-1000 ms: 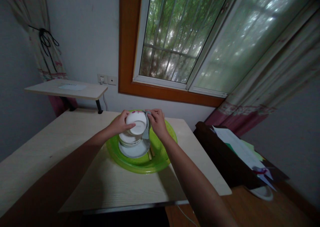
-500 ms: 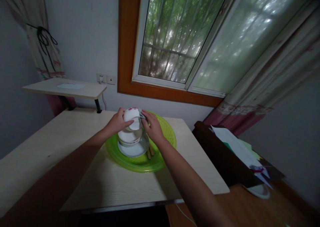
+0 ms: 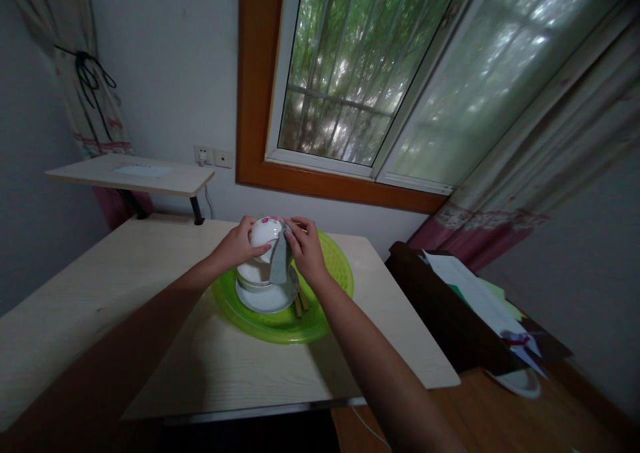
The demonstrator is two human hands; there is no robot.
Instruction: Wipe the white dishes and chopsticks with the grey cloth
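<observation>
- White bowl [image 3: 264,231]: held up tilted between the two hands, above the stacked dishes [image 3: 254,272]; contact with them could not be told.
- Round, so no long axis; left hand [image 3: 237,243] had the firmer hold, fingers closed about its left side, thumb across the front.
- Grey cloth [image 3: 280,264]: hung lengthwise down the bowl's right side, upper end pinched in the right hand's [image 3: 304,245] fingers.
- Below: white plate [image 3: 267,300], chopsticks [image 3: 301,302] just right, all within green tray [image 3: 285,337] on pale surface [image 3: 393,326].
</observation>
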